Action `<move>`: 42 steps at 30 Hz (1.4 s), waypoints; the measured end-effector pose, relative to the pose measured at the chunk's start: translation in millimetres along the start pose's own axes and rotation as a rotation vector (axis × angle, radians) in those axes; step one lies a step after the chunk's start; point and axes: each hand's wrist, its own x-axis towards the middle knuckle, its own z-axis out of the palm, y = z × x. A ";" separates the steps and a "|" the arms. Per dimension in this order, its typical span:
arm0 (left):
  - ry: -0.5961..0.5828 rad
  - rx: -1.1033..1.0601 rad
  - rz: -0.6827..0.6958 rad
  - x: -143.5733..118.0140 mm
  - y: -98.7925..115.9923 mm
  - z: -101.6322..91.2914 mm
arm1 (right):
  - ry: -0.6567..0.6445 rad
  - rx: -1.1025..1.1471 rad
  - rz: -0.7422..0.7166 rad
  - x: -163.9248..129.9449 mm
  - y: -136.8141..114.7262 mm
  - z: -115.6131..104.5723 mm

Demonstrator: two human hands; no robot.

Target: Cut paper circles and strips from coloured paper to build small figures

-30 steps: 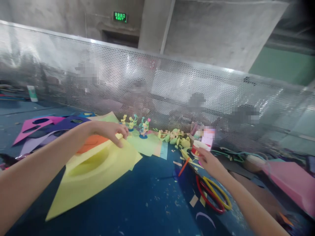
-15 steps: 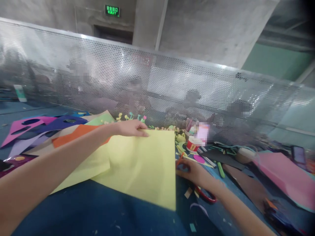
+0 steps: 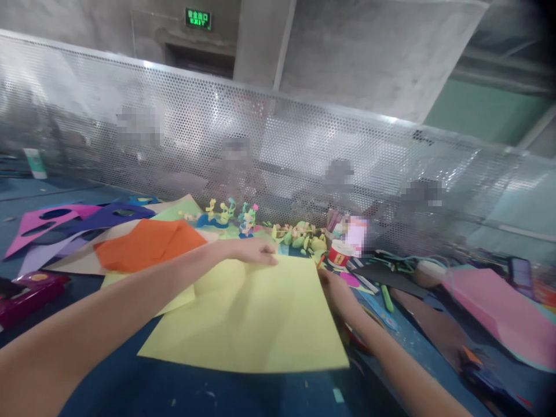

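A large pale yellow sheet [image 3: 260,324] lies before me, its front edge towards me. My left hand [image 3: 256,251] pinches its far edge, thumb on top. At the sheet's right edge is my right hand [image 3: 337,289], closed around a slim orange tool [image 3: 320,262]; only its tip shows, so its kind is unclear. A curved red handle [image 3: 359,340] lies under my right forearm, mostly hidden. Another yellow sheet [image 3: 176,298] lies partly beneath the large one. Just beyond my left hand stand small colourful craft figures [image 3: 247,220].
Cut coloured sheets, one orange [image 3: 143,246], spread left near a magenta desk tool [image 3: 39,292]. A red-and-white paper cup [image 3: 339,255] stands behind my right hand. Pink [image 3: 504,307] and brown sheets [image 3: 430,324] lie right. A perforated metal screen [image 3: 278,145] runs behind the table.
The yellow sheet has come down flatter and swung, its front corners shifting outward. My left hand has moved slightly right and nearer; my right hand has moved slightly up and right beside the edge.
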 end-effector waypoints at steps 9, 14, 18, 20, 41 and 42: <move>-0.010 0.080 0.000 -7.0 7.8 36.4 | -0.066 -0.067 0.070 -44.7 -31.3 -30.0; 0.112 0.071 -0.026 5.1 2.8 47.6 | -0.545 -0.029 -0.142 -89.2 -79.4 -22.0; 0.226 0.083 -0.011 -1.8 4.1 55.2 | -0.621 -0.033 -0.142 -102.5 -77.3 -14.1; 0.308 0.100 0.003 -14.8 11.5 57.0 | -0.593 -0.031 -0.161 -104.2 -69.8 -12.6; -0.086 -0.244 0.171 -81.3 96.0 83.7 | -0.626 0.116 -0.103 -116.3 -52.3 -32.6; -0.094 -0.253 0.158 -81.0 95.9 83.2 | -0.613 0.092 -0.078 -116.9 -52.0 -32.7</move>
